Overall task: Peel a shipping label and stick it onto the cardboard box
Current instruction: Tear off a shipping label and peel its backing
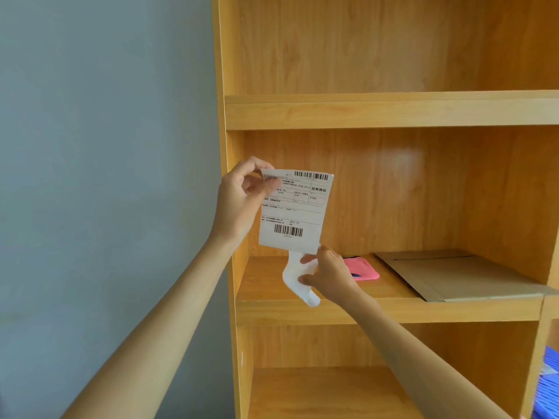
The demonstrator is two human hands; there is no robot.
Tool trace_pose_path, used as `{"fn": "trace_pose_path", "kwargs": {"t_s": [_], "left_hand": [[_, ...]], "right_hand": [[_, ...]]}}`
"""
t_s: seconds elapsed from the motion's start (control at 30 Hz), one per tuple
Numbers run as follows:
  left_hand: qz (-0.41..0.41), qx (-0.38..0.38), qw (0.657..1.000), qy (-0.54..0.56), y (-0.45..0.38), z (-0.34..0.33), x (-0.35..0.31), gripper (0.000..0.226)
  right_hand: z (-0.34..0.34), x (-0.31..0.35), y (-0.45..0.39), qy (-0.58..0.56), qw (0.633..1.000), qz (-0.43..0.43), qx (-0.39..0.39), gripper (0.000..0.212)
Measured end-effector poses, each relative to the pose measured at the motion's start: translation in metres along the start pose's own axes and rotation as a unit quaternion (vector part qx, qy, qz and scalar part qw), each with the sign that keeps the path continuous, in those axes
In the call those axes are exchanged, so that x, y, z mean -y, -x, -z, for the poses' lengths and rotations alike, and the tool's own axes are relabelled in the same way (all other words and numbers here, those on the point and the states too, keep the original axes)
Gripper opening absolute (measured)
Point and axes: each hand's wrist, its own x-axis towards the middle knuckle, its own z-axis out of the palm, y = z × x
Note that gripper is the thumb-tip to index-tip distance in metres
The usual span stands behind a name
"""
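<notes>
My left hand [242, 196] pinches the top left corner of a white shipping label [295, 211] with two barcodes, held upright in front of the shelf. Below it my right hand [328, 275] grips the white backing paper [298, 281], which curls downward from the label's bottom edge. A flattened cardboard box [462, 275] lies on the middle shelf board to the right of my hands, apart from the label.
A wooden shelf unit [390, 113] fills the right side, with a grey wall [106, 146] to its left. A pink cloth [364, 269] lies on the middle shelf behind my right hand. Blue items [547, 385] show at the lower right edge.
</notes>
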Motion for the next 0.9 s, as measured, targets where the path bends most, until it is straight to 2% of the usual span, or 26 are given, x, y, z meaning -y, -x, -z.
{"fn": "trace_pose_path", "kwargs": {"t_s": [0.17,0.27,0.37,0.73,0.9], "left_hand": [[-0.046,-0.056,0.989,-0.127,0.005,-0.003,0.019,0.008],[-0.031,-0.062,0.987,-0.147,0.008,-0.003,0.027,0.01],[-0.005,-0.049,0.988,-0.146,0.014,-0.007,0.035,0.012],[0.076,0.024,0.995,-0.068,0.043,-0.055,0.054,0.01],[0.116,0.076,0.989,-0.044,0.072,-0.104,0.069,0.008]], "right_hand": [[0.014,0.003,0.005,0.045,0.995,0.015,-0.083,0.032],[0.027,-0.003,0.007,-0.028,0.988,0.019,-0.148,0.034],[0.039,-0.011,0.008,-0.09,0.98,0.005,-0.178,0.035],[0.054,-0.058,0.031,-0.143,0.977,-0.024,-0.159,0.035],[0.064,-0.098,0.049,-0.093,0.981,-0.057,-0.163,0.029]]}}
